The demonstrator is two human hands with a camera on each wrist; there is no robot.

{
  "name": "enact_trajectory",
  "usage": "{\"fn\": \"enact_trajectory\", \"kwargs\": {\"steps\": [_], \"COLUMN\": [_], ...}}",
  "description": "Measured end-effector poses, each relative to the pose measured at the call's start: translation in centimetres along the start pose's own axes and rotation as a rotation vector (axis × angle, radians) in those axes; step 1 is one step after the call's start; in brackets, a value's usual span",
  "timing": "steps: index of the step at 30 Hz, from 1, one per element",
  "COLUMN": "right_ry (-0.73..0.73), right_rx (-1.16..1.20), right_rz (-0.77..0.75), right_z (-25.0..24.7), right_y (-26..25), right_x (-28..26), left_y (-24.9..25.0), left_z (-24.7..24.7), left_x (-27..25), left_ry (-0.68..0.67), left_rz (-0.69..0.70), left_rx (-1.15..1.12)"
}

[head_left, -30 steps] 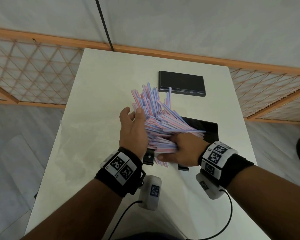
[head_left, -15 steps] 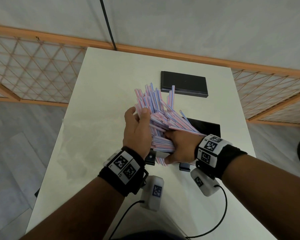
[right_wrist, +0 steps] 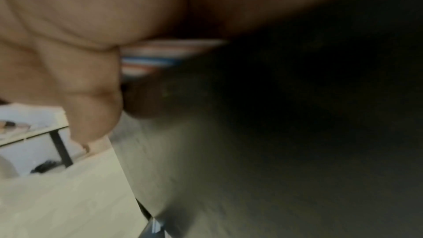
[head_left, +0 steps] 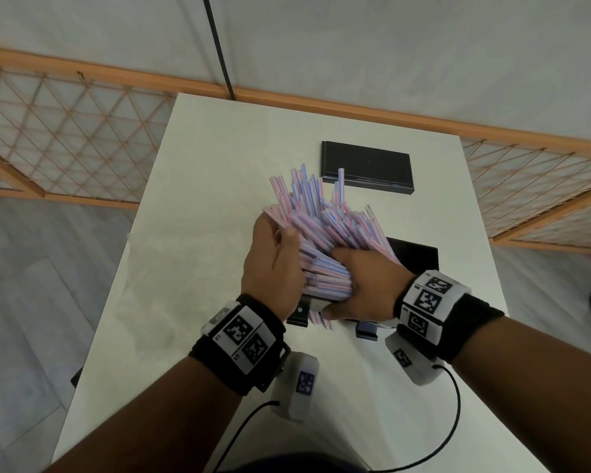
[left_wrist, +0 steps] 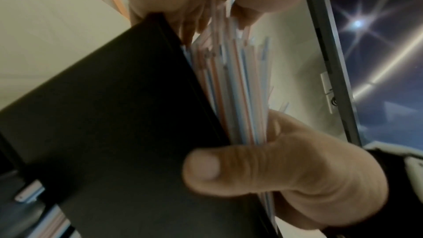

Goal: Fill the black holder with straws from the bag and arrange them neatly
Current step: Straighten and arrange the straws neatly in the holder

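Straws [head_left: 325,240], both hands gripping, no readable writing

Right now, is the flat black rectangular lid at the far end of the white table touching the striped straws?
No, the flat black lid lies apart from the straws.

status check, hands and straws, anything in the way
Right hand grips the straws near their low ends. Left hand cups the bundle's left side. Straws fanned, uneven, over the black holder. Black lid lies apart behind; nothing blocking.
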State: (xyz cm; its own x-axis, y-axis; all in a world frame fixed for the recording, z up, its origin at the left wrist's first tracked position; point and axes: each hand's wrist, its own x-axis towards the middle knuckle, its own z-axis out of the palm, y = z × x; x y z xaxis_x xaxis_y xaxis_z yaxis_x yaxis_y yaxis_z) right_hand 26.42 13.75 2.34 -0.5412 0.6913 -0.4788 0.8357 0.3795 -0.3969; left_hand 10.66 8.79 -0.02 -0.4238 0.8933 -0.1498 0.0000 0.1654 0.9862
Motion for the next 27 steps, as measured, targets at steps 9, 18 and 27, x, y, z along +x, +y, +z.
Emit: {"fn": "enact_trajectory", "kwargs": {"steps": [9,18,27], "right_ry": [0.143,0.145,0.117], "right_rx": [-0.082,-0.081,-0.064], "right_rz": [0.035,0.028,0.067], "right_z": [0.8,1.6,2.6], "right_y": [0.9,1.4,1.4], "right_x": [-2.4,-2.3,-2.1], "left_y": [0.8,0.8,0.7], "left_z": [-0.5,0.5,1.1], "left_x": [1.0,0.7,0.4], "left_ry": [0.025,-0.164,-0.092], "left_rz": [-0.152,-0.032,-0.060], "left_rx": [-0.163,0.093,0.063]}}
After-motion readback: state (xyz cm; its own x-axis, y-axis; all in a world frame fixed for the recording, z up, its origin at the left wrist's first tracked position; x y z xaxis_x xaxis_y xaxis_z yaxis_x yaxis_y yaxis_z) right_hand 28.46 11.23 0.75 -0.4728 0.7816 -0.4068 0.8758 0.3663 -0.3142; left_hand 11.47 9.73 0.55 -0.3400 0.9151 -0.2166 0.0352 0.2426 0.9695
